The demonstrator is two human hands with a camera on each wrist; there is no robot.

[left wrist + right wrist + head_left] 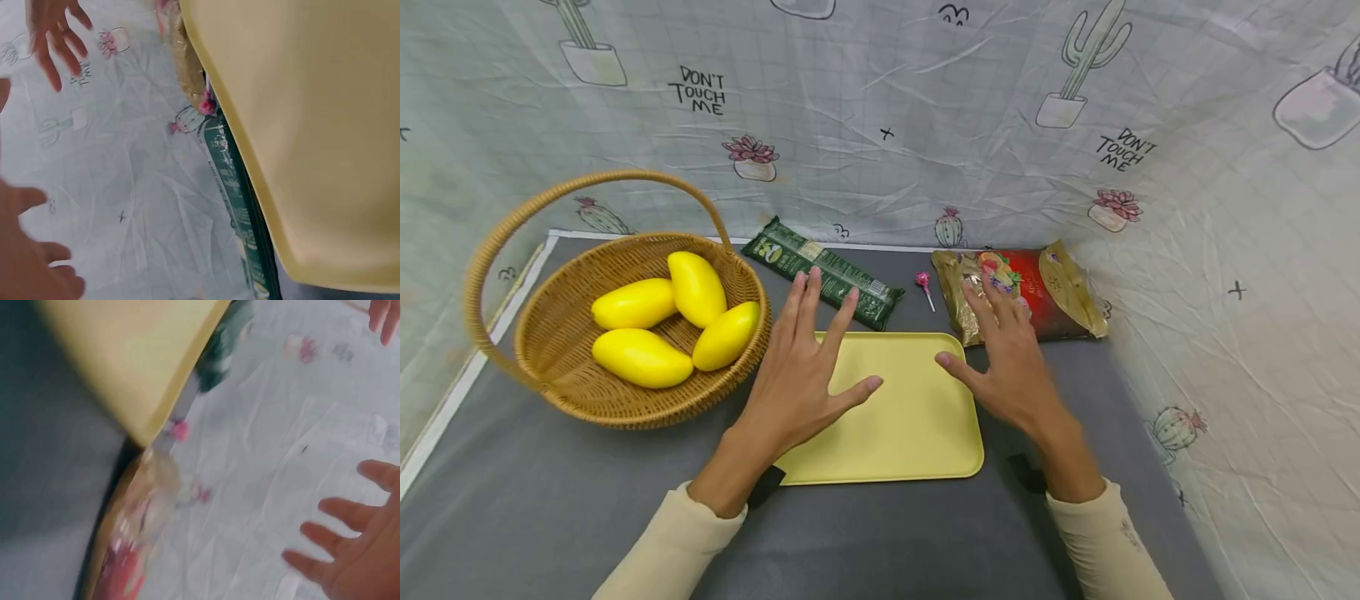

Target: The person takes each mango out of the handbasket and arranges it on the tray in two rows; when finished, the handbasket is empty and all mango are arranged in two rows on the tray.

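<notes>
Both hands hang with spread fingers and hold nothing. In the head view the left hand (800, 375) is over the left part of a yellow tray (910, 408), between it and the wicker basket. The right hand (1011, 367) is over the tray's right edge, its fingertips in front of a red and gold bag (1048, 292). Behind the tray lie a green packet (827, 271) and a pink lollipop (923, 282). The left wrist view shows the tray (312, 125) and green packet (231, 181); the right wrist view shows the right hand's fingers (344, 519) apart.
At the left stands a wicker basket (647, 417) with a tall handle, holding several yellow mangoes (643, 358). A grey cloth (880, 542) covers the table. A pale printed curtain (850, 100) hangs behind and at the sides.
</notes>
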